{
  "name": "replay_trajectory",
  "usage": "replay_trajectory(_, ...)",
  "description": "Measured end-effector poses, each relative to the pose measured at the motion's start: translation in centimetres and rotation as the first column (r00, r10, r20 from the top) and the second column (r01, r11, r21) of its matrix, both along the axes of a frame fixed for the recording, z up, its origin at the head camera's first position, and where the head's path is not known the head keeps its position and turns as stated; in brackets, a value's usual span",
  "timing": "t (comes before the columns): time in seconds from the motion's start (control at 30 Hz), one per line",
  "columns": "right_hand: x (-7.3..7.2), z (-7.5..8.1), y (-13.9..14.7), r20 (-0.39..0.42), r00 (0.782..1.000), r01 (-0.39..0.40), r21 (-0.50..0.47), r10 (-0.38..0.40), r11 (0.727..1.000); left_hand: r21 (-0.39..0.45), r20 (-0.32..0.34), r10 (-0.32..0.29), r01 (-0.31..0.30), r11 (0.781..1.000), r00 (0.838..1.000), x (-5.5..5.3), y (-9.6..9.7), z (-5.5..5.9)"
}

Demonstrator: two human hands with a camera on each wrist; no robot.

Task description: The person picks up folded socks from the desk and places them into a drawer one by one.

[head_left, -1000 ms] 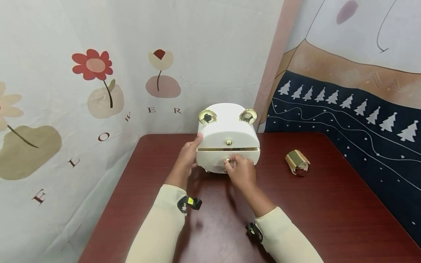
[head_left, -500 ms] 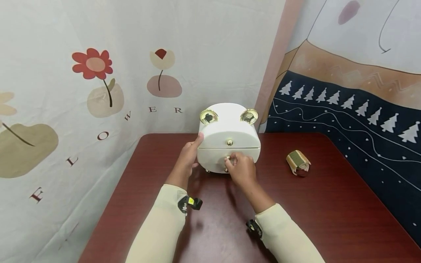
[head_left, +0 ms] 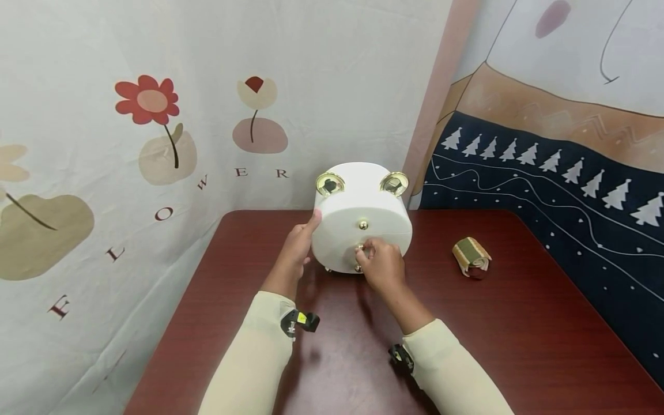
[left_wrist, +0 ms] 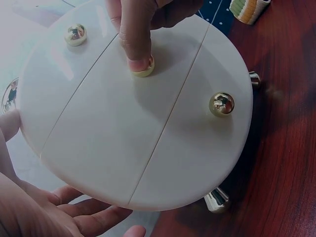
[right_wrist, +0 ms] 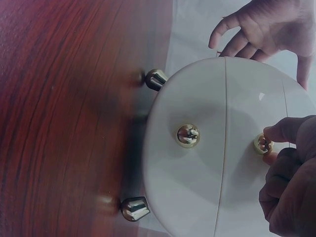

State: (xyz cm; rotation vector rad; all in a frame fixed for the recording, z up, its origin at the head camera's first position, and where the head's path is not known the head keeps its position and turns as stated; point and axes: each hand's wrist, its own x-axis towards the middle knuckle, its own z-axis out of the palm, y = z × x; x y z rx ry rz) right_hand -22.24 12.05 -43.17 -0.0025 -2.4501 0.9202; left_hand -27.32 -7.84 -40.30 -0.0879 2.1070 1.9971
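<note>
White, glossy box with a rounded front (head_left: 337, 239) is set toward the far side of a dark-red wood-grain table (head_left: 519, 328), straight ahead. Nearest, two cream sleeves (head_left: 246, 357) are seen reaching forward, and a small black device (head_left: 301, 320) is worn at each wrist. Beyond them, the middle round gold knob (right_wrist: 262, 144) is pinched between the thumb and fingers of the right hand (head_left: 383, 266). Against the box's left side, the left hand (head_left: 297, 245) is laid loosely, its thumb and fingers spread apart rather than clenched. The front is divided by two thin seams into three sections; a lower gold knob (left_wrist: 221, 104) and an upper gold knob (head_left: 363, 225) are left untouched. The box is raised on shiny metal feet (left_wrist: 217, 200) and topped by two gold, ring-rimmed ornaments (head_left: 395, 184). Well to the right, a rolled green-and-cream striped cloth (head_left: 471, 257) is placed. Farthest back, the scene is closed off by white flower-printed fabric (head_left: 332, 86) and a navy panel printed with pale trees (head_left: 565, 190).
</note>
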Motion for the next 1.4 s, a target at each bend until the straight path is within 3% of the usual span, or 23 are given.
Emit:
replay_trajectory(0.43,0.2,-0.5,-0.1,-0.019,1.0,0.001,-0.057,-0.003,0.998,-0.007,0.001,0.028,-0.028,1.0,1.0,0.3,0.2,0.0)
replay_trajectory(0.83,0.6,-1.1,0.1,-0.065,0.998,-0.005,-0.057,0.001,0.998,-0.058,-0.045,0.026,-0.029,0.998,0.999,0.3,0.0,-0.2)
replay_trajectory(0.93,0.8,-1.3,0.1,-0.016,1.0,0.01,-0.057,-0.011,0.998,-0.085,-0.048,0.024,-0.028,0.996,0.999,0.3,0.0,-0.1)
replay_trajectory(1.03,0.8,-1.5,0.1,0.085,0.996,0.036,-0.039,-0.033,0.999,-0.09,-0.046,0.02,-0.025,0.996,0.999,0.3,0.0,-0.1)
replay_trajectory(1.23,0.4,-2.2,0.1,0.333,0.941,0.066,-0.013,-0.058,0.998,-0.095,-0.035,0.02,-0.024,0.995,0.999,0.3,0.0,-0.1)
replay_trajectory(1.4,0.0,-3.0,-0.2,0.401,0.914,0.071,-0.001,-0.065,0.997,-0.096,-0.039,0.025,-0.029,0.995,0.999,0.3,0.0,-0.2)
